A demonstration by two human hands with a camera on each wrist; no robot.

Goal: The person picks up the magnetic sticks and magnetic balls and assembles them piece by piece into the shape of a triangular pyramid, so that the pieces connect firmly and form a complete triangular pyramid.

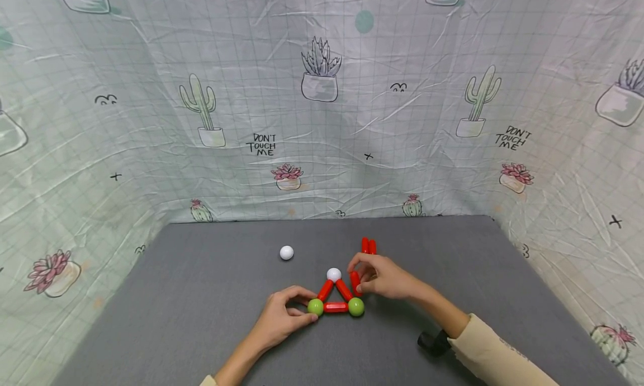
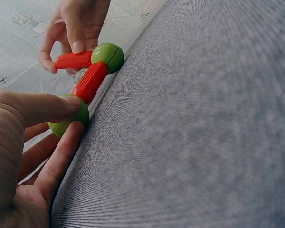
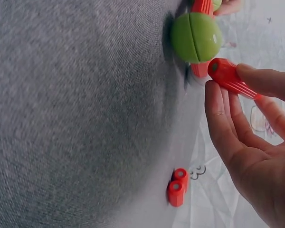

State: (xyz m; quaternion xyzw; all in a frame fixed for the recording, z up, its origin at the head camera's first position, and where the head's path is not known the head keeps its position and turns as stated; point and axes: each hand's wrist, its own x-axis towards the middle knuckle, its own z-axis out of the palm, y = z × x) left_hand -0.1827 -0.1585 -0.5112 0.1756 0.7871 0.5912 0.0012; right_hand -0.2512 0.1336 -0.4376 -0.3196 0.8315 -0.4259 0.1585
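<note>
A triangle lies on the grey table, built of three red rods, two green balls and one white ball [image 1: 334, 275] at its far corner. My left hand [image 1: 284, 318] grips the near left green ball [image 1: 315, 306] between thumb and fingers. In my right hand [image 1: 384, 277] a loose red rod [image 3: 230, 78] is pinched between thumb and fingertips. Its one end shows a small round metallic spot in the right wrist view. This rod is held just above and beside the near right green ball [image 3: 195, 38]; whether they touch, I cannot tell.
Two more red rods [image 3: 176, 193] lie side by side beyond my right hand. A single white ball [image 1: 286, 253] sits farther back on the left. A printed curtain [image 1: 322, 123] hangs behind and along the sides of the table [image 1: 201, 296].
</note>
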